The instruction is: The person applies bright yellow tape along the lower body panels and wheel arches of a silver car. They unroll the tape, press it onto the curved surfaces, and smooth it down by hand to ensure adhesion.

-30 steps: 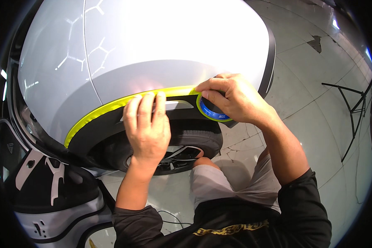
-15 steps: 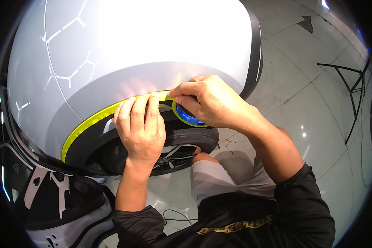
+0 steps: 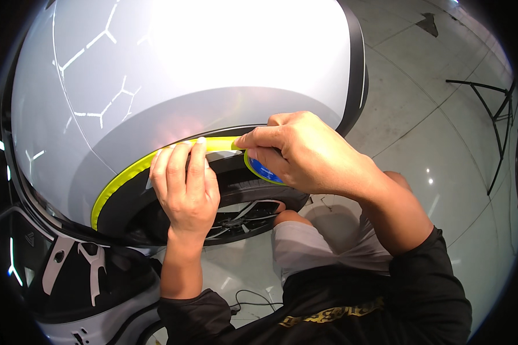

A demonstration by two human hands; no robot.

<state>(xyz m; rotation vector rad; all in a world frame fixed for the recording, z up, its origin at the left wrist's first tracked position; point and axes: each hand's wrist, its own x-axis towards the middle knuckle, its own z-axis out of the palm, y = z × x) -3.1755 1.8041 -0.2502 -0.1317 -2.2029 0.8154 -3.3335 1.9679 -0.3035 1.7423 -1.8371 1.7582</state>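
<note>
Bright yellow tape (image 3: 120, 183) runs along the wheel arch edge of a light grey car body (image 3: 172, 63). My left hand (image 3: 184, 195) lies over the strip, its fingers stretched out and their tips on the tape; the thumb is partly hidden. To its right, my right hand (image 3: 313, 155) pinches the tape near its roll (image 3: 263, 169), which has a blue core and a yellow rim. The roll is partly covered by my right fingers. Between the hands the tape spans taut, with dark trim showing just above it.
Below the arch is the wheel's black tyre (image 3: 296, 201) with a spoked rim. An open car door (image 3: 98, 287) stands at the lower left. On the tiled floor at the right is a black stand (image 3: 495, 118). A dark cable (image 3: 253, 296) lies near my body.
My left hand has slid a little left along the tape, and my right hand has shifted slightly right and down with the roll. More tape shows between them. The view has shifted slightly.
</note>
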